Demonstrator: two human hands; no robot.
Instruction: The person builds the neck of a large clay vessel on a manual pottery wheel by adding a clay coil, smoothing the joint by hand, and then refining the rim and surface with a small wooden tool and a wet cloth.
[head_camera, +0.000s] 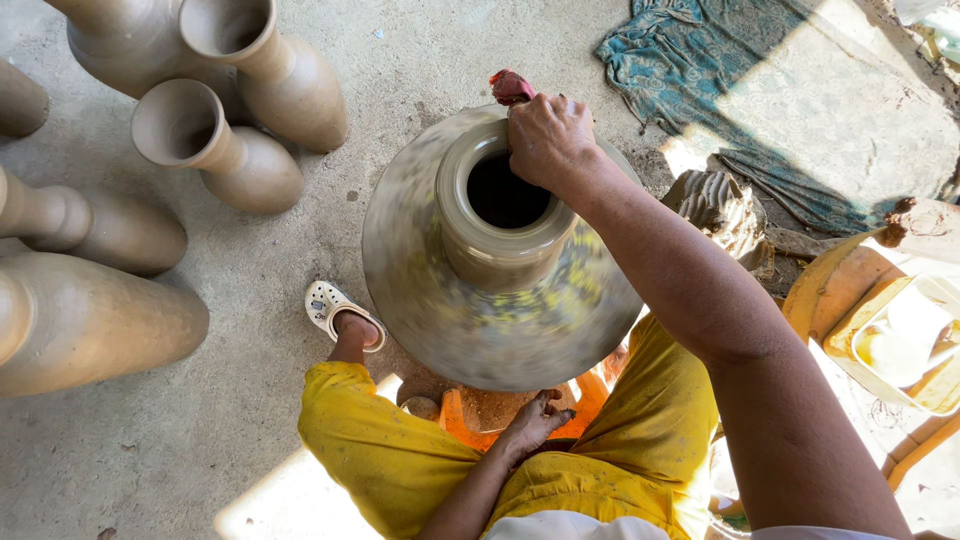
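Grey concrete floor (400, 60) lay under everything, with a green cloth (700, 70) spread at the far right. At the centre a wet clay pot (500, 300) showed motion blur. Right hand (545, 140) sat on the far rim of the pot's neck, its grip closed on a red rag (510, 85). Left hand (535, 420) rested below the pot's near edge, fingers loosely spread, holding nothing. Five finished vases (240, 160) lay and stood at the left. A yellow tub (900, 340) stood right.
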